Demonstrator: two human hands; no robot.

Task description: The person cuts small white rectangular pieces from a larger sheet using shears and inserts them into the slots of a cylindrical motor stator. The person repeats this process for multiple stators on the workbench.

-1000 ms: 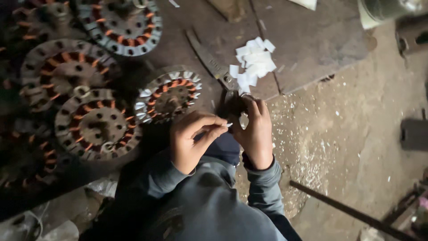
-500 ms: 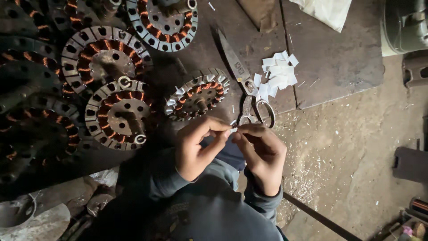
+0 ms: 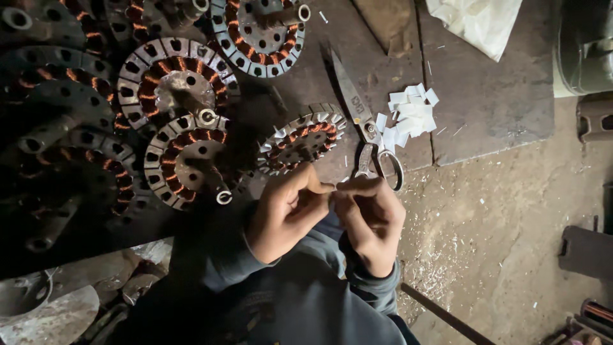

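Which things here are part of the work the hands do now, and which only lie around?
In use:
- left hand and right hand, fingertips pinched together
- small round wound stator with white paper slips
- pile of small white paper pieces
- grey metal scissors

Lying about:
- larger round copper-wound stators
- crumpled white plastic bag

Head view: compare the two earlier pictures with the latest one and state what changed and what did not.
The right hand has come off the scissors to meet the left hand; fingertips now pinch together. What they hold is too small to tell. Scissors, white paper slips and wound stators lie unmoved.
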